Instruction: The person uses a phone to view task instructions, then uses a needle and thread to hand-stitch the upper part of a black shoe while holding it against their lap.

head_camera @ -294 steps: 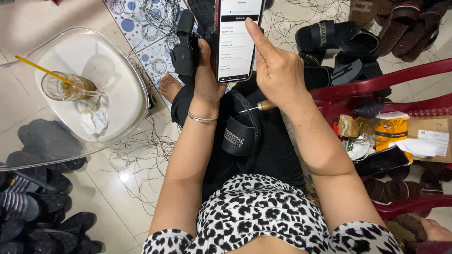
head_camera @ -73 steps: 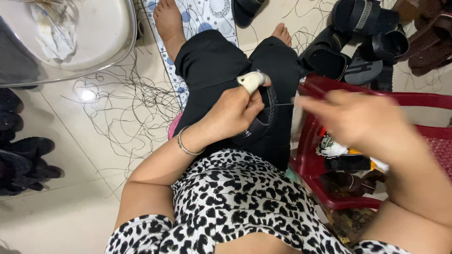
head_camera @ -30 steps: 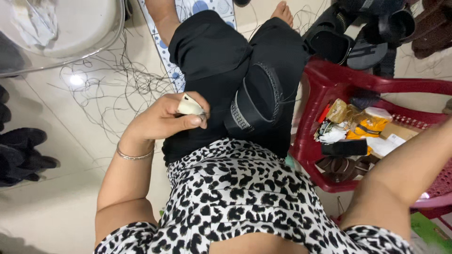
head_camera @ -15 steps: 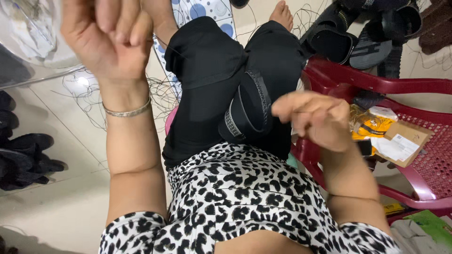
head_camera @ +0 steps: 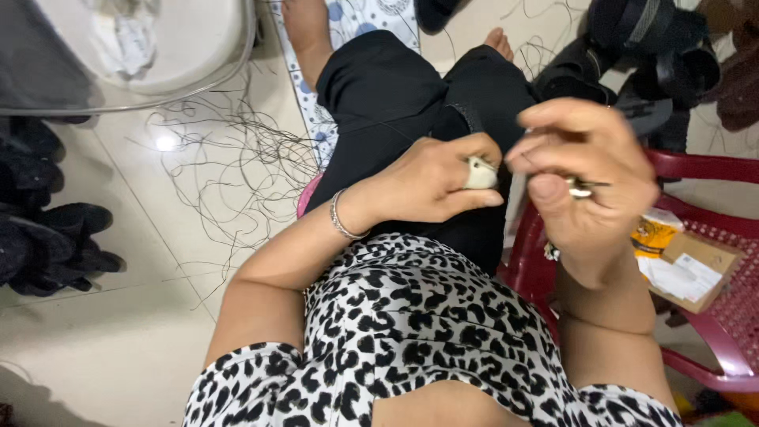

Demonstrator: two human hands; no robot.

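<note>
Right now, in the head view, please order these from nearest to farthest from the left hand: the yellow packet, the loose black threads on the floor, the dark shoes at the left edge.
Measured from the left hand:
1. Yellow packet, to the right, on the red plastic piece.
2. Loose black threads, to the left, on the floor tiles.
3. Dark shoes, far left, at the picture's edge.

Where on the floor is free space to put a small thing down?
The pale tiled floor is bare at lower left, between the dark footwear and the person's left arm. Loose black threads cover the tiles below the glass table. The red plastic chair is crowded with packets.
</note>
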